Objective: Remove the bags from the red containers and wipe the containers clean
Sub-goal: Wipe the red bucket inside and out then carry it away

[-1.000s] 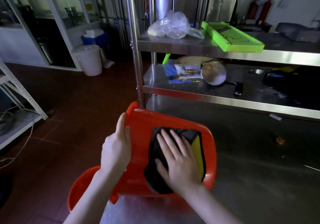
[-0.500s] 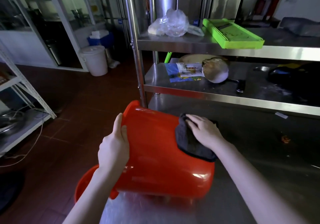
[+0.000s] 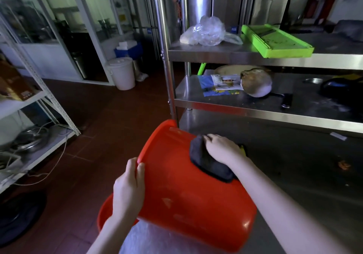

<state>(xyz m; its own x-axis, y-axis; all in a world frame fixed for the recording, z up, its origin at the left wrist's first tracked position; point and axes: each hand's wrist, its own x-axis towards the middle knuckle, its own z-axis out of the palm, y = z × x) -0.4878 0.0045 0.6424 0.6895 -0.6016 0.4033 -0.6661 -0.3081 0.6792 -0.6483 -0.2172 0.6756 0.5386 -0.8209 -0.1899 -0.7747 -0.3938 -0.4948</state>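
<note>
Head view: a red container [image 3: 188, 194] is held tipped on its side over the near left corner of a steel table [image 3: 294, 175], its open mouth turned away to the left and its outer wall facing up. The rim is gripped by the left hand [image 3: 128, 189], fingers curled over the edge and closed on it. A dark cloth [image 3: 208, 159] is pressed flat against the upper wall of the container by the right hand [image 3: 221, 147], fingers bent down over the cloth; a yellow patch of the cloth is seen just past the wrist. A second red container [image 3: 104, 214] is partly visible beneath the first, at the table's edge. Clear plastic sheeting [image 3: 149, 242] is seen below both, at the bottom of the frame; whether it is a bag cannot be told. On the upper shelf [image 3: 216, 54] behind the table a crumpled clear bag [image 3: 206, 31] and a green tray [image 3: 275, 41] are noted, set just beside each other
</note>
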